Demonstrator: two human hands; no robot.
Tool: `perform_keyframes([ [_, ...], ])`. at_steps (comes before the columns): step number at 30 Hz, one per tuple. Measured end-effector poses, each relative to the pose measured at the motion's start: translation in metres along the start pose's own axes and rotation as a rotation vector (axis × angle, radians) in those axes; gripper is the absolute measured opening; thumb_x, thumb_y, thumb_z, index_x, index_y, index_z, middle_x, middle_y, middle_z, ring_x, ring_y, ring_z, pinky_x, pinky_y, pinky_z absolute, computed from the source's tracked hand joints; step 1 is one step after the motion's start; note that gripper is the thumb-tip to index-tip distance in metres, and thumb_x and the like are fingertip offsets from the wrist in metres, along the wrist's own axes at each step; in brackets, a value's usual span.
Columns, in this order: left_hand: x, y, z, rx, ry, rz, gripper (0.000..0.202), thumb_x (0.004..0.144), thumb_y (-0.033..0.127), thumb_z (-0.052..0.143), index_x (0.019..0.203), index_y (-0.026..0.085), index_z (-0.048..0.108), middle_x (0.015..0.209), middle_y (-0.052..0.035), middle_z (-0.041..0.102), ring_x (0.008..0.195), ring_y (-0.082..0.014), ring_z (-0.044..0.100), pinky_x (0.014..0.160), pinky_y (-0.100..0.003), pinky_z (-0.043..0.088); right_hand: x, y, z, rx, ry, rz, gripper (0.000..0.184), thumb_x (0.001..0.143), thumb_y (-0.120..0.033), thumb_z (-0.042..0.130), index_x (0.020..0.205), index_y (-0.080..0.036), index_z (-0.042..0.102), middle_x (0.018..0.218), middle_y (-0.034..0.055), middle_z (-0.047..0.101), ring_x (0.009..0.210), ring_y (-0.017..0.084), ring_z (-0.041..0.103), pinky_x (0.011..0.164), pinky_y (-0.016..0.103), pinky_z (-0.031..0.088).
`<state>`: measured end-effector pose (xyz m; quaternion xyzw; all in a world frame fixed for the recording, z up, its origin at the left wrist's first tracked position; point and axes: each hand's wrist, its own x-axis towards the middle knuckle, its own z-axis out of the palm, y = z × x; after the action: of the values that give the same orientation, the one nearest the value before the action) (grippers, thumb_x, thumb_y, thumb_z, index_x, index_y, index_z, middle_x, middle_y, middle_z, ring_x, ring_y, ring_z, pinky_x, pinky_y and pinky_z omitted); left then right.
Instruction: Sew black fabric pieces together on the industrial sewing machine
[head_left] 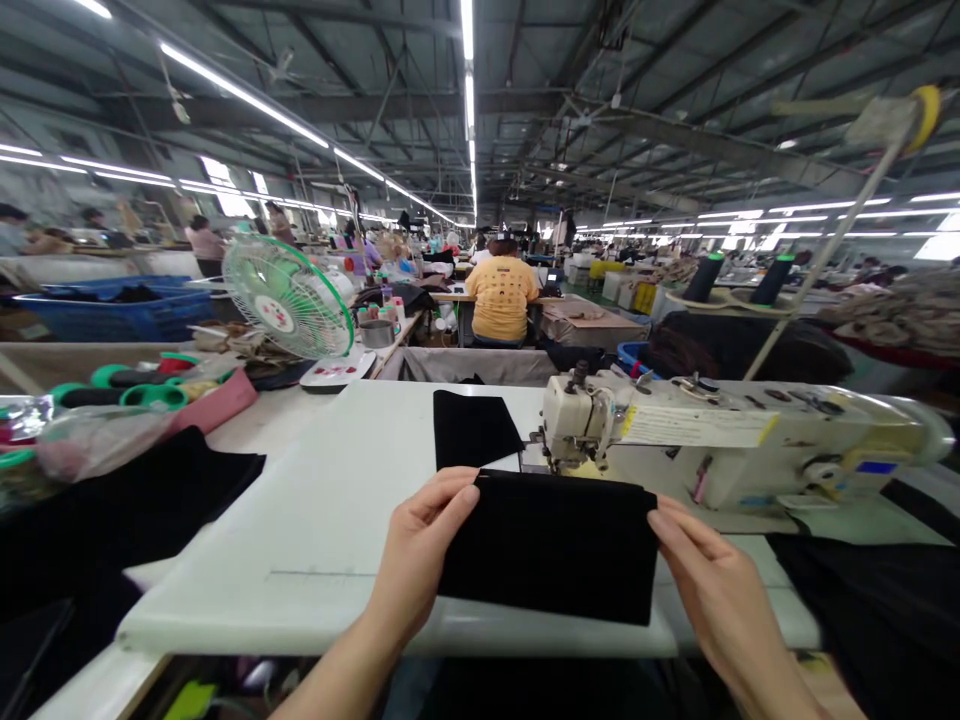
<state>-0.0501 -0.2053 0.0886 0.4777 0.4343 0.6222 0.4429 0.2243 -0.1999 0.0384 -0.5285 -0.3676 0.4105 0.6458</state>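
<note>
A dark rectangular piece of black fabric (555,550) hangs between my two hands in front of the sewing machine. My left hand (427,535) pinches its upper left corner between thumb and fingers. At the upper right corner, my right hand (701,565) is closed on the same piece. Its top edge looks folded and lies just below the head of the sewing machine (577,420). Behind it, a second black fabric piece (472,430) rests flat on the white machine table (322,510), left of the needle area.
More black fabric lies at the left (150,500) and right (877,600) sides. A green-rimmed fan (289,295) stands beyond the table's left. Thread cones (705,278) stand behind the machine. A person in a yellow shirt (501,297) sits ahead, facing away.
</note>
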Motion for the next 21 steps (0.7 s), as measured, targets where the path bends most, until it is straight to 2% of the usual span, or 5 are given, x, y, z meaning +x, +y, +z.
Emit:
perform_keyframes([
  [3,-0.001,0.000,0.004,-0.016,0.103,0.000,0.018,0.074,0.035,0.079,0.077,0.018,0.077,0.101,-0.0068,0.073,0.098,-0.0216,0.065,0.091,-0.030,0.049,-0.001,-0.010,0.003,0.109,0.005,0.037,0.034,0.058,-0.041,0.090,0.085,-0.023,0.081,0.118,0.0063,0.073,0.118,0.029,0.063,0.101,0.033,0.052],
  [7,0.001,0.000,0.010,-0.123,0.186,-0.113,0.027,0.062,0.034,0.087,0.081,0.017,0.076,0.087,-0.0042,0.073,0.083,-0.0166,0.064,0.081,-0.026,0.050,-0.002,-0.020,0.003,0.208,0.083,0.124,0.040,0.047,-0.037,0.095,0.081,-0.022,0.080,0.102,0.0059,0.077,0.105,0.026,0.069,0.085,0.025,0.059],
  [10,0.004,0.001,0.014,-0.146,0.181,-0.152,0.030,0.059,0.033,0.088,0.079,0.016,0.075,0.080,-0.0027,0.071,0.075,-0.0136,0.061,0.075,-0.023,0.047,-0.001,-0.020,-0.001,0.253,0.094,0.152,0.042,0.047,-0.032,0.096,0.083,-0.021,0.080,0.093,0.0032,0.078,0.093,0.019,0.072,0.077,0.017,0.059],
  [14,0.007,0.000,0.016,-0.170,0.171,-0.154,0.028,0.059,0.033,0.087,0.078,0.016,0.074,0.077,-0.0017,0.069,0.073,-0.0121,0.058,0.072,-0.022,0.045,-0.001,-0.020,-0.003,0.286,0.083,0.158,0.042,0.047,-0.030,0.097,0.084,-0.021,0.079,0.089,0.0004,0.078,0.085,0.012,0.071,0.076,0.010,0.056],
  [21,0.013,-0.007,0.016,-0.175,0.175,-0.142,0.025,0.060,0.031,0.086,0.075,0.016,0.072,0.073,0.0005,0.067,0.071,-0.0098,0.056,0.071,-0.020,0.044,0.001,-0.018,-0.004,0.264,0.067,0.134,0.041,0.049,-0.031,0.096,0.085,-0.020,0.079,0.092,0.0018,0.078,0.090,0.014,0.071,0.080,0.014,0.056],
])
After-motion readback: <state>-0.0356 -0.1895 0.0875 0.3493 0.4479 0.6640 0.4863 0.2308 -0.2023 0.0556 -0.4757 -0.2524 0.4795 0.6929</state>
